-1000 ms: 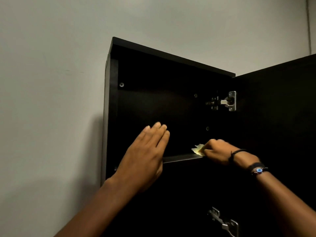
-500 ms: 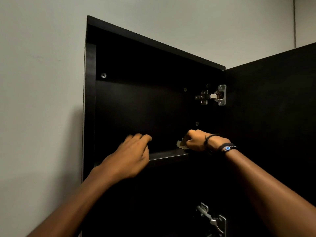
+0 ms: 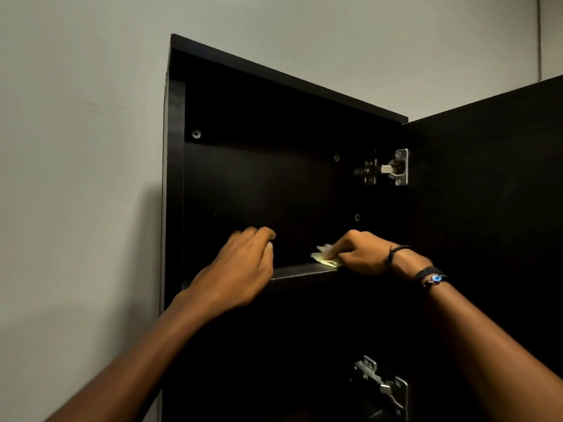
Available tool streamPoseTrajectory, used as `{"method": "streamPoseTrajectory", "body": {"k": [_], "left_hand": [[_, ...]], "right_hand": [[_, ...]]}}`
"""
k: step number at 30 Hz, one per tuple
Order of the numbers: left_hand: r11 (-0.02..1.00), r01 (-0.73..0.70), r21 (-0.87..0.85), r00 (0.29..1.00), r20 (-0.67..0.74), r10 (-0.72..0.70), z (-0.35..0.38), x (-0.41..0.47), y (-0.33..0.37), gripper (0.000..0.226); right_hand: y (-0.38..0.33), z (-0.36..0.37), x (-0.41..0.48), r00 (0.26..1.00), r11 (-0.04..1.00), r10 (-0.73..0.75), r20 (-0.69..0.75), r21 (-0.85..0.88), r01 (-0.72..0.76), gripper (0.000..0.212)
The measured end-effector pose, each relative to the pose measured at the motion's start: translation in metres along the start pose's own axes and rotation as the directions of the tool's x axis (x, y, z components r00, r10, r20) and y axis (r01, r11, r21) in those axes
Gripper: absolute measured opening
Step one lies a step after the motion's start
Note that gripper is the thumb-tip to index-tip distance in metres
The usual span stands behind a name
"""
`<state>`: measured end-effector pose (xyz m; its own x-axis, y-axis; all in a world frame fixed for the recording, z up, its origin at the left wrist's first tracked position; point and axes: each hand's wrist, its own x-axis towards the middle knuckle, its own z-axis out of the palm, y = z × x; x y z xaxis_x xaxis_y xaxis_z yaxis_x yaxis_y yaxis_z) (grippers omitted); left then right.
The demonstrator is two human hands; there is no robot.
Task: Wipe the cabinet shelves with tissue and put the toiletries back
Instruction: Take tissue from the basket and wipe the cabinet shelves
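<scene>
Cabinet (image 3: 243,178): dark, wall-mounted, its door (image 3: 487,208) swung open to the right of both hands; the upper compartment above the fingers holds nothing that can be seen.
Shelf (image 3: 304,271): 1 dark board, its front edge catching light between the 2 hands; both hands rest at that edge.
Right hand (image 3: 365,255): knuckles up, fingers (image 3: 344,239) curled together and pressed down on the tissue at the right part of the shelf.
Tissue (image 3: 324,257): pale yellow, crumpled, pinned under the right fingertips; a tuft sticks out to their left, lying on the shelf top just at its front edge.
Left hand (image 3: 240,269): back toward the camera, fingers (image 3: 259,236) bent close together and hooked over the shelf's front edge; it holds nothing visible, and its fingertips are blurred.
Gap: the tissue is well apart from the left fingers, with bare shelf edge between them.
Wrist bands (image 3: 429,277): dark cords on the right wrist, 1 with a blue bead, behind the fingers.
Hinges (image 3: 384,170): 2 metal ones, 1 above the right fingers, 1 far below.
</scene>
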<state>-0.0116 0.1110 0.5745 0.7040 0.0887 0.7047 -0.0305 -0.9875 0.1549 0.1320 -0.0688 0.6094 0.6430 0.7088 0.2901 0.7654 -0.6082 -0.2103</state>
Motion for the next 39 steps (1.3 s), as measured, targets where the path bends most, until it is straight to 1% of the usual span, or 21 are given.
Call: {"method": "streamPoseTrajectory", "body": {"k": [2,4,6,9,10,11,12,13,14,16,18,19,21,23,25,28,30,32,35,37,39], "left_hand": [[0.998,-0.057,-0.028,0.985,-0.162,0.051,-0.001,-0.004,0.002,0.032],[0.992,-0.108,-0.066,0.951,-0.299,0.083,-0.003,-0.014,0.007,0.028],[0.983,-0.154,-0.097,0.938,-0.327,0.114,-0.005,-0.032,0.013,0.028],[0.972,-0.226,-0.067,0.927,-0.32,0.193,0.001,-0.068,0.02,0.031],[0.971,-0.234,-0.052,0.927,-0.314,0.206,0.006,-0.081,0.022,0.033],[0.973,-0.23,-0.036,0.931,-0.3,0.209,0.014,-0.094,0.022,0.036],[0.976,-0.217,-0.022,0.939,-0.277,0.203,0.022,-0.107,0.022,0.038],[0.98,-0.2,-0.016,0.95,-0.246,0.19,0.032,-0.119,0.02,0.039],[0.984,-0.176,-0.016,0.964,-0.205,0.169,0.044,-0.131,0.017,0.04],[0.994,-0.107,-0.02,0.99,-0.1,0.105,0.071,-0.155,0.008,0.042],[1.0,-0.028,-0.015,1.0,0.007,0.028,0.098,-0.177,-0.002,0.047],[1.0,0.003,-0.01,0.999,0.05,-0.003,0.109,-0.187,-0.007,0.05],[0.998,0.053,-0.02,0.993,0.102,-0.051,0.127,-0.203,-0.016,0.053],[0.992,0.112,-0.065,0.988,0.111,-0.104,0.136,-0.212,-0.022,0.051],[0.976,0.178,-0.122,0.981,0.094,-0.167,0.142,-0.218,-0.024,0.043],[0.937,0.257,-0.237,0.966,0.067,-0.248,0.146,-0.224,-0.021,0.04],[0.908,0.289,-0.304,0.957,0.055,-0.286,0.145,-0.226,-0.017,0.044],[0.888,0.316,-0.334,0.948,0.064,-0.313,0.144,-0.227,-0.017,0.048],[0.9,0.317,-0.299,0.948,0.089,-0.305,0.146,-0.227,-0.018,0.055],[0.911,0.304,-0.278,0.953,0.082,-0.292,0.147,-0.229,-0.017,0.056],[0.925,0.287,-0.247,0.958,0.07,-0.278,0.148,-0.231,-0.015,0.055]], "right_hand": [[-0.029,0.017,-0.008,0.992,0.987,-0.124,-0.031,0.097,0.127,0.034],[-0.054,0.035,-0.022,0.955,0.948,-0.26,-0.141,0.154,0.28,0.034],[-0.066,0.051,-0.038,0.886,0.913,-0.346,-0.309,0.106,0.394,0.033],[-0.064,0.075,-0.061,0.722,0.882,-0.377,-0.58,0.013,0.472,0.031],[-0.059,0.088,-0.066,0.686,0.876,-0.363,-0.63,0.02,0.482,0.031],[-0.052,0.104,-0.071,0.683,0.879,-0.35,-0.641,0.027,0.476,0.033],[-0.045,0.124,-0.074,0.716,0.892,-0.337,-0.611,0.036,0.45,0.037],[-0.036,0.145,-0.076,0.78,0.914,-0.314,-0.542,0.049,0.402,0.041],[-0.024,0.168,-0.077,0.853,0.944,-0.266,-0.449,0.056,0.324,0.042],[0.007,0.209,-0.078,0.955,0.99,-0.115,-0.272,0.051,0.133,0.038],[0.037,0.238,-0.079,0.985,0.997,0.056,-0.162,0.052,-0.048,0.025],[0.046,0.247,-0.08,0.985,0.994,0.105,-0.136,0.028,-0.102,0.018],[0.049,0.259,-0.085,0.984,0.992,0.121,-0.132,-0.024,-0.125,0.015],[0.031,0.268,-0.095,0.986,0.999,0.045,-0.158,-0.02,-0.049,0.024],[-0.003,0.275,-0.11,0.984,0.995,-0.081,-0.16,0.05,0.09,0.033],[-0.057,0.294,-0.132,0.945,0.944,-0.255,-0.206,0.157,0.29,0.04],[-0.074,0.305,-0.14,0.925,0.915,-0.289,-0.246,0.212,0.343,0.038],[-0.071,0.308,-0.14,0.915,0.906,-0.288,-0.284,0.229,0.356,0.041],[-0.033,0.302,-0.133,0.934,0.946,-0.196,-0.299,0.194,0.261,0.052],[0.008,0.297,-0.124,0.934,0.975,-0.063,-0.352,0.179,0.134,0.05],[0.052,0.293,-0.115,0.897,0.978,0.112,-0.428,0.205,-0.024,0.043]]}}
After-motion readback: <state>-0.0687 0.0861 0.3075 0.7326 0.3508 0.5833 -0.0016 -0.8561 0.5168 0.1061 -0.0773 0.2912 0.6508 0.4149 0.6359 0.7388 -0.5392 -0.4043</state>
